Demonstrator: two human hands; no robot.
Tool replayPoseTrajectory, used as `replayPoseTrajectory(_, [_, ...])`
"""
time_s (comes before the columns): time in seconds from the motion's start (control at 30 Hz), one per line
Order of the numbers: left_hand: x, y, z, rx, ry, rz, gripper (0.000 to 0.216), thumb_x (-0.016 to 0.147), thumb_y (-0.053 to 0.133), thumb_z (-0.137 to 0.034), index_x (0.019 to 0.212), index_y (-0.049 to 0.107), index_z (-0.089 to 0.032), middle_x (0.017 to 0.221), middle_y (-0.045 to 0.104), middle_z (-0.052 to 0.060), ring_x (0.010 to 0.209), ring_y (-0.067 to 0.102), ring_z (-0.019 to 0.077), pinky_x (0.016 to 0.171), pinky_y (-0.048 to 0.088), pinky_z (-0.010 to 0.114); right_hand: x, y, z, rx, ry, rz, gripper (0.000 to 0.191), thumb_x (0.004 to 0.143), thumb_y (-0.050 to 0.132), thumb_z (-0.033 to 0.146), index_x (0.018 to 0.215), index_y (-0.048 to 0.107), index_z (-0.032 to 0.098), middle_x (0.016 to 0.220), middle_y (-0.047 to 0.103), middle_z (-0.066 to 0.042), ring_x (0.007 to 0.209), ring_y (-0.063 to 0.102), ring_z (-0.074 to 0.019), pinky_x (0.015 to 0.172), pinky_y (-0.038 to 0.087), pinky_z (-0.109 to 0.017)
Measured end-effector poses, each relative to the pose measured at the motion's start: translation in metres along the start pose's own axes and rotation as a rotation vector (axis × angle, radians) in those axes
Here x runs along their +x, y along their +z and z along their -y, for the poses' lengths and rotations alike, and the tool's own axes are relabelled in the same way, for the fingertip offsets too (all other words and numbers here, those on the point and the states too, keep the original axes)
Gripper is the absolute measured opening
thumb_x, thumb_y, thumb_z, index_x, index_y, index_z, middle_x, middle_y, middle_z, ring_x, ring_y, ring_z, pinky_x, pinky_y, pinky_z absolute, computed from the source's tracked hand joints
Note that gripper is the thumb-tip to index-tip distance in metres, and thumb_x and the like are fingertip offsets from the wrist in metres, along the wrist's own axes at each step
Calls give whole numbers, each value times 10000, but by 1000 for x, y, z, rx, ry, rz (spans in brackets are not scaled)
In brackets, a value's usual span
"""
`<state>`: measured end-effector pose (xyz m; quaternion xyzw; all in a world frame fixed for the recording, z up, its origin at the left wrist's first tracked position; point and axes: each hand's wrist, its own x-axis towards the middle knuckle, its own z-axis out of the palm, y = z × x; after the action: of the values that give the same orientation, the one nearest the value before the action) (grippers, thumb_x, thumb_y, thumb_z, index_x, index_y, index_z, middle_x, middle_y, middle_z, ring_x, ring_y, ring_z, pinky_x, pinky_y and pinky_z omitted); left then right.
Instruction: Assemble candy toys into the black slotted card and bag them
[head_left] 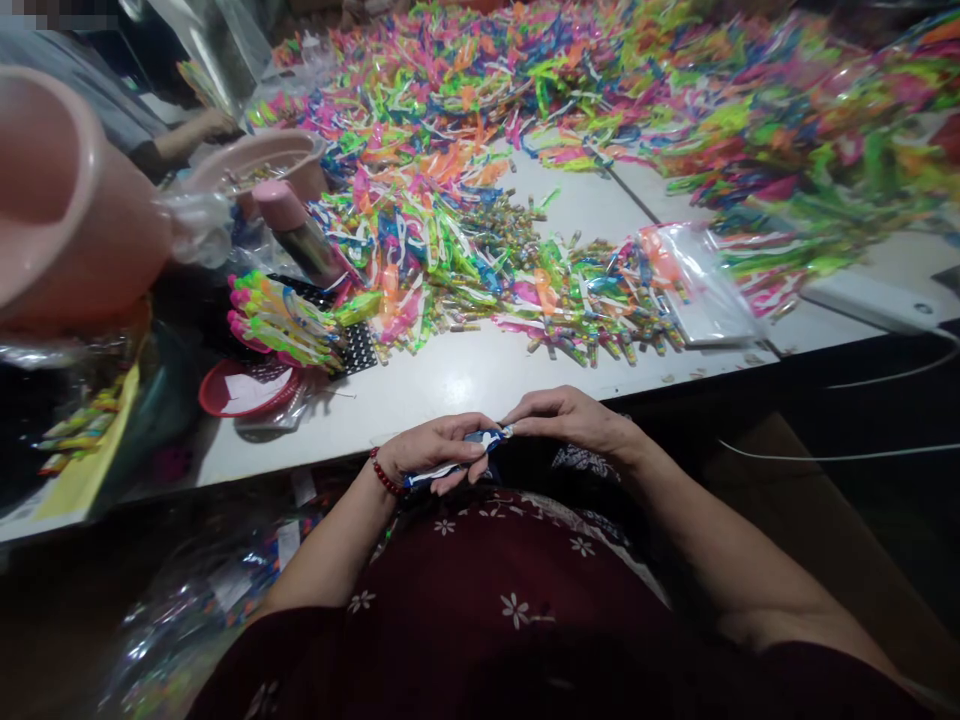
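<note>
Close to my body, just off the table's front edge, my left hand (435, 447) is closed around a narrow blue-and-white strip (487, 438), with the thumb lying on top. The strip looks like thin folded plastic; its exact kind cannot be made out. At its right end, the fingertips of my right hand (574, 418) pinch the tip. Beyond my hands lies a row of brightly coloured plastic pieces (540, 290) with white strips and short patterned stick ends.
A red dish (247, 390) with paper and an upright bundle of bright pieces (281, 320) stand left. Behind them are a pink-lidded bottle (300, 235) and pink tubs (112, 200). A clear plastic bag (709, 285) lies right. Another person's arm (184, 140) reaches in far left.
</note>
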<state>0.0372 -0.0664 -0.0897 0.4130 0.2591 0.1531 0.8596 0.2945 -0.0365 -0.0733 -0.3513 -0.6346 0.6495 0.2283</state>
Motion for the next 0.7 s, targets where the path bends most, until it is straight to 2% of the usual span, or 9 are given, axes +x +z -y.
replayPoseTrajectory(0.13, [-3, 6, -3, -13, 19, -31, 370, 844, 729, -367, 1125, 602, -162, 749, 678, 39, 355, 521, 70, 311, 299, 161, 0, 10, -12, -87, -39, -16, 289, 765, 774, 491, 898, 816, 237, 869, 768, -33, 824, 684, -212, 801, 520, -327])
replayPoseTrajectory(0.23, [-6, 16, -17, 13, 58, -68, 345, 838, 734, -401, 1056, 631, -155, 770, 689, 58, 360, 513, 62, 318, 300, 166, -1, 25, -24, -102, -14, 2, 260, 762, 774, 505, 812, 812, 252, 780, 749, -12, 749, 666, -201, 754, 520, -325])
replayPoseTrajectory(0.3, [-7, 20, -29, 64, 68, -117, 354, 857, 717, -399, 1105, 617, -167, 799, 698, 62, 385, 532, 66, 343, 336, 166, -4, 29, -26, -28, 36, 6, 283, 793, 747, 512, 843, 803, 240, 811, 747, -7, 773, 663, -199, 770, 518, -329])
replayPoseTrajectory(0.4, [-4, 16, -40, 73, 100, -199, 421, 865, 717, -375, 1204, 542, -199, 769, 699, 41, 461, 597, 95, 425, 431, 168, -12, 21, -18, 63, 63, -147, 313, 815, 742, 495, 947, 781, 215, 894, 741, -23, 826, 652, -197, 800, 505, -329])
replayPoseTrajectory(0.47, [0, 12, -37, 60, 80, -184, 432, 860, 726, -377, 1192, 517, -199, 747, 704, 45, 540, 644, 118, 507, 492, 183, -17, 14, -11, 113, 43, -268, 316, 806, 763, 481, 971, 768, 212, 886, 732, -30, 813, 643, -191, 791, 501, -324])
replayPoseTrajectory(0.53, [7, 10, -29, 60, 42, -137, 389, 869, 713, -408, 1130, 523, -190, 765, 709, 57, 582, 663, 125, 540, 509, 190, -21, 12, -7, 169, 24, -322, 318, 796, 777, 478, 979, 761, 218, 879, 726, -32, 813, 642, -192, 796, 502, -327])
replayPoseTrajectory(0.7, [19, 17, -10, 61, 32, -53, 360, 899, 659, -467, 1070, 507, -189, 845, 711, 59, 516, 650, 116, 460, 485, 185, -22, 17, -8, 203, 25, -234, 340, 796, 772, 500, 968, 762, 206, 918, 733, -40, 866, 649, -202, 850, 501, -344])
